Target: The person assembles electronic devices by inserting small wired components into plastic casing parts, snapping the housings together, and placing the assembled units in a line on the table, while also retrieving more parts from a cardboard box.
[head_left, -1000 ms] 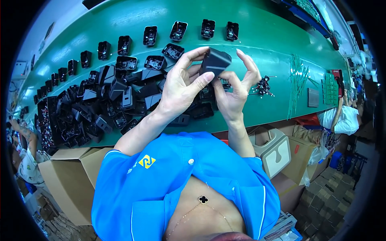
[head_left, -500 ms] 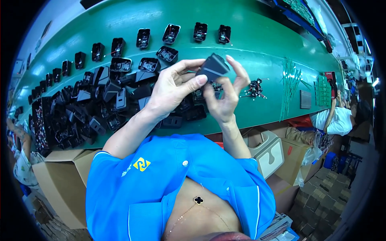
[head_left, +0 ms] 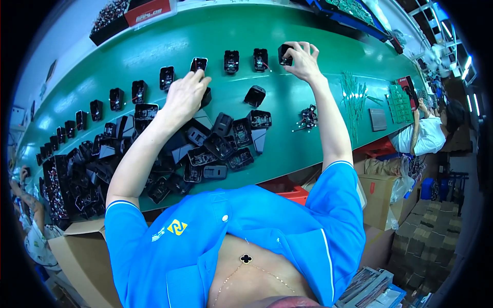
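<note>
My right hand (head_left: 304,62) is bent around a black plastic housing (head_left: 283,55) at the right end of a row on the green table; its fingers curl over the open top. My left hand (head_left: 186,96) reaches over the pile toward the row. Its fingertips are bent down beside an open black housing (head_left: 199,63) with parts inside. Another dark housing (head_left: 206,97) shows partly from beneath that hand, and my thumb there is hidden. To the right of them, upright housings (head_left: 231,61) with inner parts and thin wires continue the row.
A heap of black housings and covers (head_left: 221,146) lies before me. One housing (head_left: 254,96) stands apart. Rightward are a small wired-parts cluster (head_left: 308,118), green strips (head_left: 354,97), a grey block (head_left: 377,119) and green boards (head_left: 398,102). A blue tray (head_left: 349,15) sits at the back.
The housing held between both hands is now at the row's right end under my right hand. My hands have parted, the left moving over toward the row. The view has shifted.
</note>
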Motion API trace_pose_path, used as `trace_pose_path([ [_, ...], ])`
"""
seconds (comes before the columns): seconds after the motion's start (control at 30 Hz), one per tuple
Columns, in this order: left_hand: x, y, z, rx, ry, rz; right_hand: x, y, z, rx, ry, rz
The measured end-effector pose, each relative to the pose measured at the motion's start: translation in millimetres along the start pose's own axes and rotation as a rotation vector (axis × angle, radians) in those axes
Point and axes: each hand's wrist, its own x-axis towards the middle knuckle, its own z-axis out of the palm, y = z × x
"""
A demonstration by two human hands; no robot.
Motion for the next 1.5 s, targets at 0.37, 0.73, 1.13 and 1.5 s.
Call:
trace_pose_path([
  [0.37,9.1,-3.7,28.0,0.149,-0.254,0.013,18.3,6.0,7.7,-0.064,-0.295,0.036],
  [0.73,9.8,18.2,-32.1,-0.276,-0.008,-0.084,-76.5,23.8,-41.5,0.274,0.126,0.155],
  [1.13,-28.2,68.1,-47.6,-1.403,-0.037,-0.404,-176.3,-9.1,-26.7,1.025,0.156,0.515],
  [1.5,-32.9,96.6,-17.5,-2.367,0.190,-0.650,-161.3,-75.7,-79.5,1.459,0.350,0.447],
])
